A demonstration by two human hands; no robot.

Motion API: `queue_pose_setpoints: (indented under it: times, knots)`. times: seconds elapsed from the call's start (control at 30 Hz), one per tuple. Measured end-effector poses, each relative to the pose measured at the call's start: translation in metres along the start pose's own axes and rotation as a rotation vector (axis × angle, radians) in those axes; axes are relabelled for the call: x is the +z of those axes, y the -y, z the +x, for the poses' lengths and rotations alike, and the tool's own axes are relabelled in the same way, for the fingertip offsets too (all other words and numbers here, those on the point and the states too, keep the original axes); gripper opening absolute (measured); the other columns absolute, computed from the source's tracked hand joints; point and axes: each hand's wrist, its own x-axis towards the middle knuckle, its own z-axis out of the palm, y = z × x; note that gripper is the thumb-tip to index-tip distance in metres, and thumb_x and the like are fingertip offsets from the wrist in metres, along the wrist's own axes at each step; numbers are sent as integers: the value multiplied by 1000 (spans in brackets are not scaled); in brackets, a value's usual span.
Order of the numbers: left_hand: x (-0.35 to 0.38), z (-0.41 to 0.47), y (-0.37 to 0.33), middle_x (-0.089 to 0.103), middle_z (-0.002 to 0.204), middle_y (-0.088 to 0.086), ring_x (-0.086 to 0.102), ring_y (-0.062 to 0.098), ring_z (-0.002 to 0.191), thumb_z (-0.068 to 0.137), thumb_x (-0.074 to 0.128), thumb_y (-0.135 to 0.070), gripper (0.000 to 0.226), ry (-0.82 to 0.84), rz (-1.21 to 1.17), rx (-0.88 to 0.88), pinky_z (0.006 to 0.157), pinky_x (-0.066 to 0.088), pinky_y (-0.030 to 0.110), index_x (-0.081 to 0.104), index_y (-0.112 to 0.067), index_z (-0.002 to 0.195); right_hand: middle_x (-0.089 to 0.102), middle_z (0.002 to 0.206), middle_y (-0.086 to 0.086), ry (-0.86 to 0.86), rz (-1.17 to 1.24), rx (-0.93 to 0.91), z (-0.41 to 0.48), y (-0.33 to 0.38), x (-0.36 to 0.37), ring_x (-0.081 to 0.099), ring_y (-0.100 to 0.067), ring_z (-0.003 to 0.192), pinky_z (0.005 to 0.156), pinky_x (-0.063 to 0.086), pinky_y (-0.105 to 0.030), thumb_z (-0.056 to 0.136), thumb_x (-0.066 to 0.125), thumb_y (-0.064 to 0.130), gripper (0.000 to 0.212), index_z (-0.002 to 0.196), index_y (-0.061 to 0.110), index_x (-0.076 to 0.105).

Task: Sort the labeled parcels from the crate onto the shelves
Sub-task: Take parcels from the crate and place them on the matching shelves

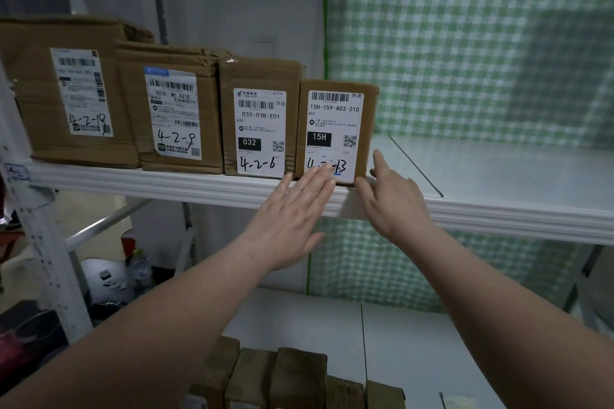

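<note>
Step in hand: seating the 15H parcel [335,129] on the upper shelf [498,209], by the look of it the last nudge of a placement.
Parcel's place: upright at the right end of a row of four, label facing outward, touching or just beside the 032 parcel [260,123], close to the shelf's front lip.
Left hand [292,219]: flat, fingers [315,181] straight and together, tips laid on the lower front of the label, covering part of the handwritten code; forearm reaching up from lower left.
Left grip: wide, holding nothing, only pressing.
Right hand [395,202]: raised at the parcel's lower right corner, index finger pointing up along the right face, thumb toward the front edge; contact with the cardboard too close to call.
Right grip: wide and relaxed, closed round nothing.
Progress: judged near done for this parcel; bare shelf to the right for more.
Next move: likely a light push to square the box with its neighbours, then both hands off and over to the crate, out of view here; reading the next label before choosing a shelf.
Lower shelf [415,342]: several brown boxes [299,372] standing along the front, labels not readable.
</note>
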Motion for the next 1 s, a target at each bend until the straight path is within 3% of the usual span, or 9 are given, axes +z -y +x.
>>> queue_pose_setpoints:
  times: [0.1, 0.17, 0.23, 0.33, 0.4, 0.6, 0.77, 0.87, 1.0]
  knots:
    - [-14, -4, 2, -4, 161, 10, 1, 23, 149, 95, 41, -37, 74, -17, -44, -23, 119, 7, 44, 3, -10, 152, 69, 110, -8, -273, 120, 125, -9, 8, -9, 57, -29, 106, 79, 38, -36, 101, 38, 34, 44, 139, 15, 49]
    - [-26, -9, 6, 39, 148, 14, 36, 29, 134, 88, 41, -24, 56, -83, -118, -33, 111, 31, 47, 42, -8, 142, 68, 86, -3, -422, 270, 100, -16, 18, -11, 60, -26, 88, 65, 35, -32, 99, 43, 28, 30, 115, 15, 65]
    - [-31, -20, 10, 61, 109, 13, 56, 32, 98, 80, 41, -18, 41, -163, -195, -58, 83, 52, 46, 64, -6, 112, 58, 66, 3, -435, 387, 8, -22, 32, -6, 56, -23, 68, 56, 34, -32, 98, 46, 23, 24, 92, 13, 67]
    - [-32, -55, 13, 60, 90, 10, 59, 30, 79, 80, 37, -21, 38, -87, -285, -143, 55, 52, 40, 66, -7, 99, 57, 59, 0, -353, 490, -131, -37, 55, 18, 53, -23, 58, 53, 38, -36, 95, 51, 20, 24, 78, 12, 65]
    - [-30, -89, 13, 61, 93, 10, 60, 30, 81, 83, 38, -21, 36, -31, -327, -237, 55, 52, 40, 67, -7, 101, 63, 62, -2, -189, 512, -199, -55, 68, 39, 58, -21, 59, 55, 42, -36, 95, 54, 21, 23, 79, 12, 67]
    - [-33, -225, 0, 64, 110, 1, 56, 17, 101, 93, 49, -20, 29, 280, -518, -626, 83, 43, 26, 66, -15, 116, 69, 87, -2, 808, 381, -161, -155, 103, 104, 61, -20, 82, 80, 50, -35, 94, 57, 29, 18, 80, 22, 65]
    - [-60, -376, -26, 71, 93, 6, 63, 22, 88, 88, 58, -18, 22, 291, -579, -939, 78, 44, 25, 73, -11, 103, 67, 79, 3, 1035, 397, -150, -268, 149, 142, 64, -17, 77, 74, 52, -33, 95, 58, 29, 25, 71, 26, 65]
    - [-90, -474, -38, 69, 100, 0, 62, 16, 90, 92, 59, -23, 22, 418, -639, -1168, 79, 44, 23, 69, -17, 110, 58, 60, 8, 1019, 512, 18, -337, 199, 157, 52, -8, 55, 48, 39, -16, 95, 57, 22, 31, 64, 19, 62]
    - [-133, -613, -40, 66, 102, -2, 57, 9, 84, 92, 60, -25, 15, 465, -723, -1498, 66, 43, 19, 67, -22, 105, 55, 65, -8, 1177, 653, 290, -446, 271, 188, 41, -14, 49, 47, 32, -24, 94, 60, 18, 25, 80, -1, 68]
